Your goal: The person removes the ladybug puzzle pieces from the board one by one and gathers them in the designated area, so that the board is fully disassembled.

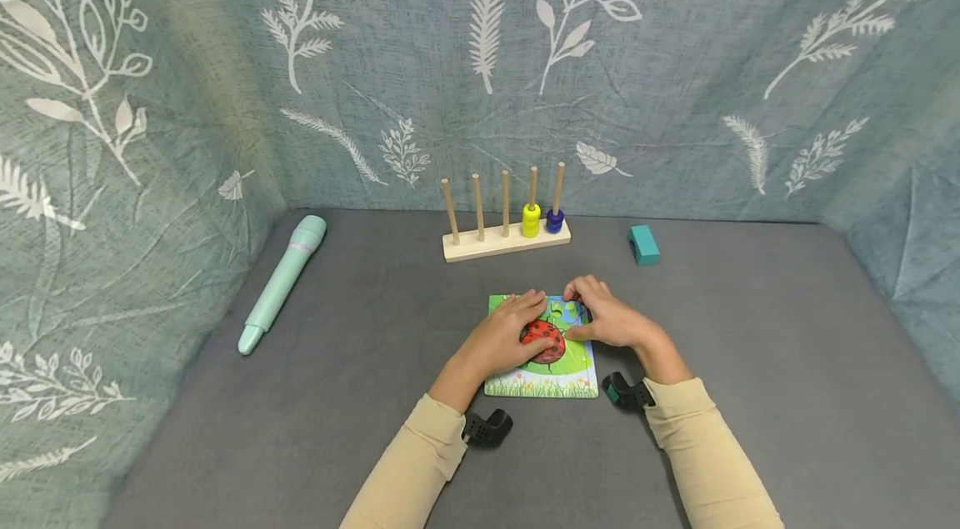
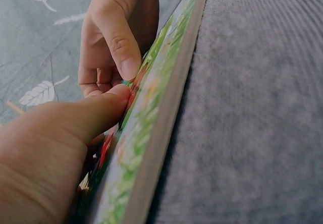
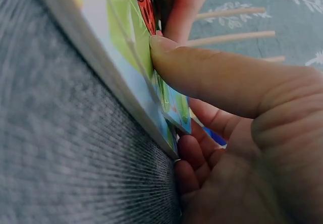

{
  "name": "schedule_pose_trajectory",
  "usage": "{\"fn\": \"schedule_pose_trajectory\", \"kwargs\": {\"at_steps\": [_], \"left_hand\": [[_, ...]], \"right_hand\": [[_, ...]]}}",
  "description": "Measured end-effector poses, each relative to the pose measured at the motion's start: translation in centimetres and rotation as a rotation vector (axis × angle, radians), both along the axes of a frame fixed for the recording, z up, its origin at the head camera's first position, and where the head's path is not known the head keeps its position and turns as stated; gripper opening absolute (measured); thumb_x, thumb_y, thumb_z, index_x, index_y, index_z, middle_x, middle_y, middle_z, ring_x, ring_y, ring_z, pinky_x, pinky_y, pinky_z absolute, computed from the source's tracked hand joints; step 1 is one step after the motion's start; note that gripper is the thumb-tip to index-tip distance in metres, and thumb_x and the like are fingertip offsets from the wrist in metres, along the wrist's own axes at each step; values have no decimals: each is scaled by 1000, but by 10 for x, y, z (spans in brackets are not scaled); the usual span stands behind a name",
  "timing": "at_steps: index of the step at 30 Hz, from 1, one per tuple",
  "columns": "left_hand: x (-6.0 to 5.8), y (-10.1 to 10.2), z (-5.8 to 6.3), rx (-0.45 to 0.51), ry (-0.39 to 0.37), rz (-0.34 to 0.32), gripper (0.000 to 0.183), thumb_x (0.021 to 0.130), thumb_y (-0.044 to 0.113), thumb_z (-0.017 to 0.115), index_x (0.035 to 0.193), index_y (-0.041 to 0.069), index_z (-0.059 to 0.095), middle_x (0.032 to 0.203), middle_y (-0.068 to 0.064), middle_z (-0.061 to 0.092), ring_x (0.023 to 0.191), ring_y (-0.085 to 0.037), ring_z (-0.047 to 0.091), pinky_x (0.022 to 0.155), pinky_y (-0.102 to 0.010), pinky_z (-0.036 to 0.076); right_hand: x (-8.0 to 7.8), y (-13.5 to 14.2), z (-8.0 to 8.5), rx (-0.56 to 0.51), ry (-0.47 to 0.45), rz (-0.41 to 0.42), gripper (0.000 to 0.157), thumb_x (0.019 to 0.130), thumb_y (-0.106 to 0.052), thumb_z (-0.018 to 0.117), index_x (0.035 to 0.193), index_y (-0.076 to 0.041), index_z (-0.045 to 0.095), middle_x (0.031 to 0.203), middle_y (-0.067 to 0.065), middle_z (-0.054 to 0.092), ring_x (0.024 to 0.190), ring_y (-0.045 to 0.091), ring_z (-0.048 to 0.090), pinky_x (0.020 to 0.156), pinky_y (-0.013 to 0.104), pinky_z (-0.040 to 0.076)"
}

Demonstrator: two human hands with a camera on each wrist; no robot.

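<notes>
A ladybug jigsaw puzzle [image 1: 540, 386] lies in its flat board on the grey table, with grass along the near edge and a red spotted ladybug [image 1: 553, 346] in the middle. My left hand [image 1: 498, 336] rests on its left part, fingers extended over the top and thumb on the ladybug. At the upper right corner my right hand [image 1: 613, 319] pinches a puzzle piece [image 3: 182, 117] between thumb and curled fingers. In the right wrist view that piece's corner stands tilted up from the board. Part of the picture is hidden under both hands.
Behind the puzzle stands a wooden peg stand [image 1: 480, 247] with yellow rings [image 1: 531, 221] and dark blue rings [image 1: 554, 221]. A teal arch block [image 1: 644, 246] sits at the back right. A mint-green toy microphone [image 1: 283, 283] lies at the left. Patterned curtain [image 1: 450, 54] borders the table.
</notes>
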State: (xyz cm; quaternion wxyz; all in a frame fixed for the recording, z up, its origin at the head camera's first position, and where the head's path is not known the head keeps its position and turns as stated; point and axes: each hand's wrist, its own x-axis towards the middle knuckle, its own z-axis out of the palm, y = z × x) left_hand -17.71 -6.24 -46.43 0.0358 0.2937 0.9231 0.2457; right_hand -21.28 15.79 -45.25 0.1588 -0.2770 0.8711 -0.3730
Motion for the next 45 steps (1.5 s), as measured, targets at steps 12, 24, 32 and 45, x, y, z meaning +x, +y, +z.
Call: {"fn": "schedule_pose_trajectory", "kwargs": {"at_steps": [12,24,32,45], "left_hand": [[0,-1,-2,46,-18,-7,64,90,40,63,141,5,45,149,-8,40,141,-21,33,120,-38,23],[-1,-8,0,59,-13,-4,64,89,39,65,141,5,46,149,-8,41,141,-21,33,121,-39,22],[4,-4,-6,57,-31,3,65,89,41,64,141,7,46,149,-5,40,141,-19,33,121,-37,21],[5,-3,-6,67,-11,7,63,89,37,65,140,6,47,149,-6,41,140,-20,33,121,-37,21]], "right_hand": [[5,9,-2,-109,-74,-40,39,83,1,67,120,0,53,119,18,48,111,31,44,96,46,41],[8,0,-1,-98,1,-101,39,82,-2,70,119,-2,59,117,15,54,103,27,51,92,41,45],[12,10,-3,-74,40,-141,37,83,-3,69,119,-1,59,116,15,54,100,26,52,86,38,49],[13,60,14,-32,75,-203,41,82,1,67,122,3,57,120,19,51,104,31,52,89,44,47]]}}
